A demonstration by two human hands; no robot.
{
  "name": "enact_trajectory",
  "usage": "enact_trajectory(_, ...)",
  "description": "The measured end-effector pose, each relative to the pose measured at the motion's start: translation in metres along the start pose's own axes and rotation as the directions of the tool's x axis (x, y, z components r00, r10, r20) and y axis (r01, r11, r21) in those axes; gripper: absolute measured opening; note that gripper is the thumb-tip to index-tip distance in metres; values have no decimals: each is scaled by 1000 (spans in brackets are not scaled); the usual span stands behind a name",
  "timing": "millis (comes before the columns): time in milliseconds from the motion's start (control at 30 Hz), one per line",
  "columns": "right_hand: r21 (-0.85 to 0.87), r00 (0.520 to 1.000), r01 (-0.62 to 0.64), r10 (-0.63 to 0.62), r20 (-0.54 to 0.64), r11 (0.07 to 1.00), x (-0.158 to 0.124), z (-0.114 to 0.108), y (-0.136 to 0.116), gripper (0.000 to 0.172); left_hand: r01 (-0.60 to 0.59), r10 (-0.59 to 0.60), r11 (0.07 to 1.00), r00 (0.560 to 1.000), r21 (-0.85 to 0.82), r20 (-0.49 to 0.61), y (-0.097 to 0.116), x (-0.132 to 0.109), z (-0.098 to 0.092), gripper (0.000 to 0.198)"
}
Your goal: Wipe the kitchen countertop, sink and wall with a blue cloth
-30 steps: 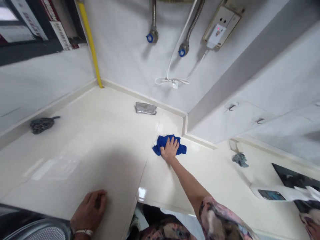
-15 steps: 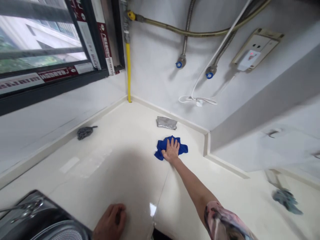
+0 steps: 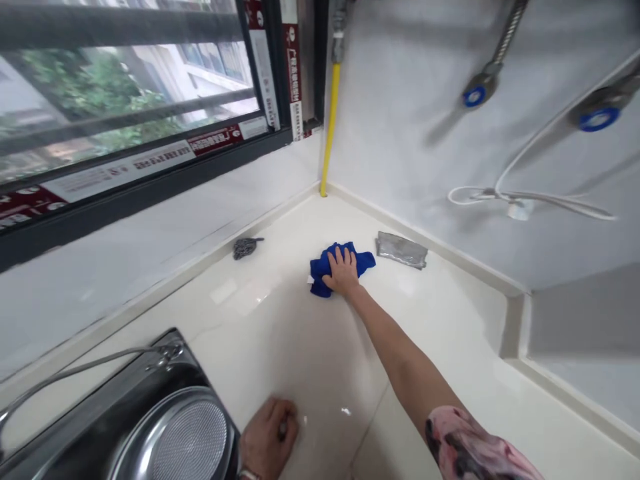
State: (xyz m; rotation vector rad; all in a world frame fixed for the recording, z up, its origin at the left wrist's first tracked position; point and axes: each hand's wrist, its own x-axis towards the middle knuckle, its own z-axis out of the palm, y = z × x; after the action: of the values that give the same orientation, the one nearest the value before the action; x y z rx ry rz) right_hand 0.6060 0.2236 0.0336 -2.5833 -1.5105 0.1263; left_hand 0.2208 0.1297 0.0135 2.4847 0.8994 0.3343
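My right hand (image 3: pixel 343 272) presses down on a crumpled blue cloth (image 3: pixel 320 287) on the white countertop (image 3: pixel 440 313), its fingers spread over the top and the thumb at the near side. Beneath the palm the cloth is hidden. My left hand (image 3: pixel 270 437) is curled closed at the counter's near part, close to the sink's edge. A small dark spot shows inside its fingers, and I cannot tell whether that is an object or shadow.
A stainless sink (image 3: pixel 185 353) with a round strainer basket (image 3: pixel 193 433) lies at lower left. A dark scrubber (image 3: pixel 245 248) sits by the window wall, and a folded grey cloth (image 3: pixel 401 250) by the right wall. A yellow pipe (image 3: pixel 330 133) rises at the corner.
The view has turned right to left, toward the window and sink. My right hand and the blue cloth have moved left along the counter, away from the grey cloth. The left hand stays curled.
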Motion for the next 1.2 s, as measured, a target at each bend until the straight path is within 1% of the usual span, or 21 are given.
enact_trajectory(67,25,998,55,-55,-11,998,14,3,-16,80,-18,18,1000,999,-3,-28,2,0,-2,17)
enact_trajectory(133,54,993,118,-117,-9,992,21,4,-34,79,-21,20,1000,998,-7,-53,5,1,-4,17)
enact_trajectory(200,85,983,183,-184,7,979,22,5,-54,79,-26,25,1000,997,-14,-75,9,1,-6,17)
enact_trajectory(300,139,961,270,-276,24,953,11,6,-82,77,-19,15,999,995,-39,-95,14,1,-8,17)
enact_trajectory(367,185,939,334,-344,20,924,-2,9,-100,77,4,-9,999,996,-51,-94,16,1,-8,17)
enact_trajectory(433,234,907,410,-421,0,882,-18,14,-118,76,19,-24,998,995,-55,-100,16,0,-6,17)
enact_trajectory(567,321,808,571,-585,-62,755,-57,27,-148,72,25,-33,997,993,-73,-117,15,-1,-4,17)
enact_trajectory(667,358,732,655,-676,-85,665,-90,34,-160,69,45,-56,995,991,-90,-119,14,-2,-4,18)
enact_trajectory(733,377,701,680,-707,-86,629,-109,35,-162,68,45,-56,995,991,-91,-121,13,-3,-2,17)
enact_trajectory(800,392,698,677,-713,-72,623,-126,35,-162,67,33,-43,997,990,-71,-133,12,-3,1,17)
enact_trajectory(900,407,732,631,-680,-34,660,-147,34,-158,70,20,-31,997,986,-71,-161,15,-11,3,18)
enact_trajectory(967,404,754,606,-656,-19,685,-160,34,-154,72,-4,-17,986,992,-169,-123,17,-28,-4,19)
enact_trajectory(1033,388,769,591,-639,-8,707,-173,33,-152,74,-23,3,956,998,-293,-67,14,-58,-19,20)
enact_trajectory(1067,377,776,585,-631,-1,718,-180,32,-151,75,-25,6,941,998,-339,-56,10,-78,-28,22)
enact_trajectory(1100,364,782,578,-623,8,731,-187,30,-151,76,-13,-14,936,997,-353,-72,3,-101,-39,24)
enact_trajectory(1200,308,808,549,-588,42,777,-207,23,-153,75,40,-106,936,979,-351,-172,-26,-180,-70,29)
